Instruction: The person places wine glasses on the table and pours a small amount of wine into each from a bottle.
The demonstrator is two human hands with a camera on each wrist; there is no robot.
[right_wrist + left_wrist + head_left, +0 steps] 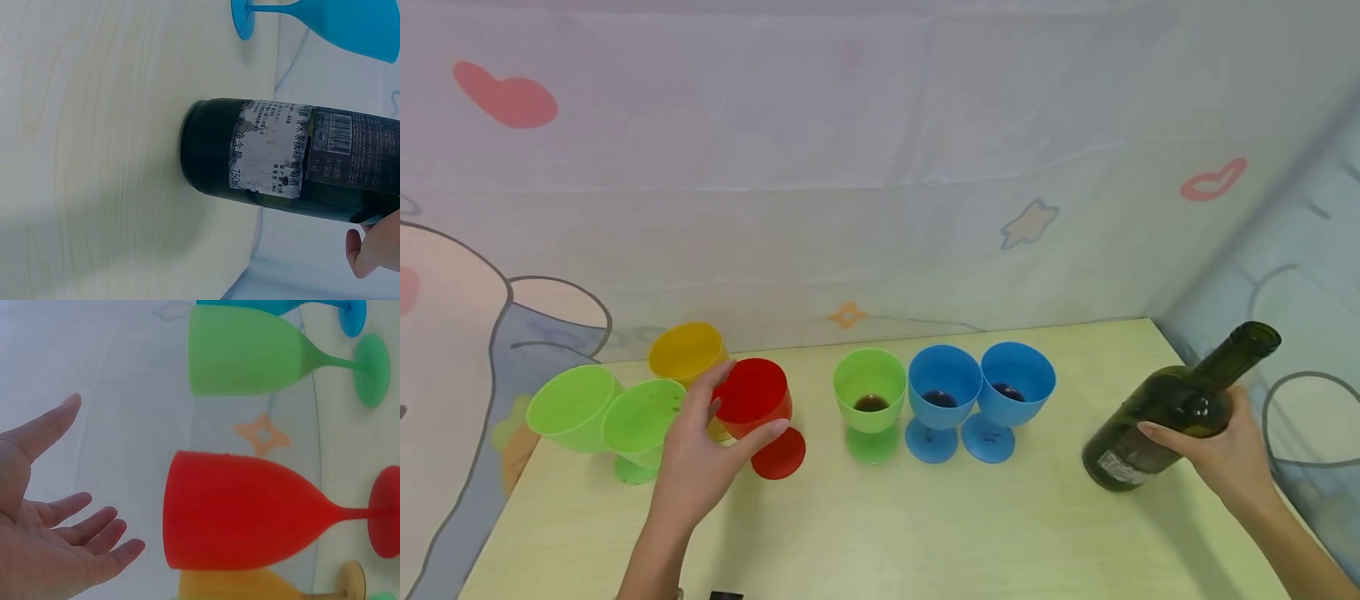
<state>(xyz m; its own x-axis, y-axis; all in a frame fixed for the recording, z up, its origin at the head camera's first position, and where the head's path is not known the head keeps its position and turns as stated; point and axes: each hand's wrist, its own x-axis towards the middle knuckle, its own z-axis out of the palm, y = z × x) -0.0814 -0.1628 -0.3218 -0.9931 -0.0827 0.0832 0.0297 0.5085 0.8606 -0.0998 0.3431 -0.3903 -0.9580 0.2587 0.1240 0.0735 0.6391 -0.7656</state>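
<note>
My left hand [696, 458] is beside a red plastic goblet [752, 398], thumb and fingers spread. In the left wrist view a gap shows between those fingertips and the red goblet's rim. On the right, my right hand [1236, 454] grips a dark green wine bottle [1150, 408] around its upper body. Its neck leans right and its mouth is uncapped. The right wrist view shows the bottle's torn white label [269, 150] and its base close over the table. Dark liquid lies in a green goblet [870, 379] and two blue goblets, one left [943, 383] and one right [1017, 379].
Left of the red goblet stand a yellow goblet [685, 350] and two light green goblets, an outer [572, 408] and an inner [640, 417]. Behind the pale wooden table [925, 533] hangs a printed cloth [820, 167]. A small black object [726, 596] lies at the front.
</note>
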